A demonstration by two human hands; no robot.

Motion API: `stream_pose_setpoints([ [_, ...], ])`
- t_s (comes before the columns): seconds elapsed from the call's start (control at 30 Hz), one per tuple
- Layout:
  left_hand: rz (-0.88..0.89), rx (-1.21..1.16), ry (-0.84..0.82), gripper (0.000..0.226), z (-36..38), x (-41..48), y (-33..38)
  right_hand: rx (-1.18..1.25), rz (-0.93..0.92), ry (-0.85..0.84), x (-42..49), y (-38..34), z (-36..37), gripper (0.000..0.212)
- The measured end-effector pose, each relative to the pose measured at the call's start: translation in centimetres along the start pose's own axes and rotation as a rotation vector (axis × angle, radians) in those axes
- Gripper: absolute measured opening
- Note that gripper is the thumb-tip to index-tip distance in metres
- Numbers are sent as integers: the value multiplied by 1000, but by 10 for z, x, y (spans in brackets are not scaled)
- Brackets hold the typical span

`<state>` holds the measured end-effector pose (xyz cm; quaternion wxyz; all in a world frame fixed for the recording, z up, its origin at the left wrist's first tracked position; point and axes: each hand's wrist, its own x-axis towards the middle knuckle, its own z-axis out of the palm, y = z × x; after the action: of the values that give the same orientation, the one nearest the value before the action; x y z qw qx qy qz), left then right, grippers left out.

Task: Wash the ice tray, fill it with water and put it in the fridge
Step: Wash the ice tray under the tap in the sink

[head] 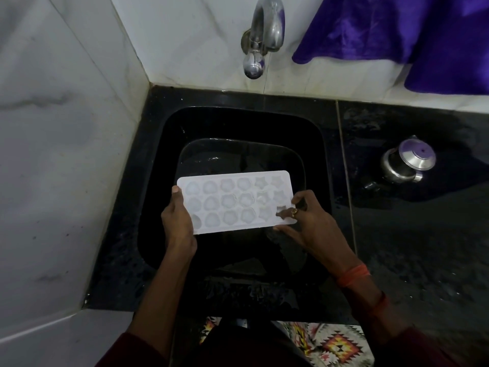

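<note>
**Tray**: white plastic, eighteen moulded cells in three rows, with rounded shapes to the left and stars to the right.

- **Location:** held roughly level over the black sink.
- **Handling (judged):** light and fairly stiff but liable to twist. Slippery once wet. Best taken by both short ends.
- **Left hand**: clasps the left end, thumb on top.
- **Right hand**: pinches the right end, one fingertip in the near corner cell.

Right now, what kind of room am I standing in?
Probably a kitchen wash corner: a black sink sunk into a dark stone counter, a metal tap on the tiled wall above, and a steel pot on the counter.
</note>
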<state>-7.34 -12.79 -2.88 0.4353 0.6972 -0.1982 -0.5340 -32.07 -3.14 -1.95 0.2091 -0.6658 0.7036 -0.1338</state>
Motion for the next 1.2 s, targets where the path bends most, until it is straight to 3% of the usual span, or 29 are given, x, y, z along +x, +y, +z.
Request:
stream_pose_setpoints([
  [0.4,-24,-36,3,39,1,2,3,-29,-72,196,-4,-10,-6,38],
  [0.63,-9,-18,19,39,1,5,5,-17,-87,160,0,-5,0,38],
  [0.87,-13,-7,17,39,2,5,5,34,-9,77,2,-8,-2,47],
  [1.07,-20,-7,20,38,4,4,5,94,18,31,8,-11,-9,73],
  [1.2,-21,1,16,40,4,4,6,137,40,21,10,-13,-10,74],
])
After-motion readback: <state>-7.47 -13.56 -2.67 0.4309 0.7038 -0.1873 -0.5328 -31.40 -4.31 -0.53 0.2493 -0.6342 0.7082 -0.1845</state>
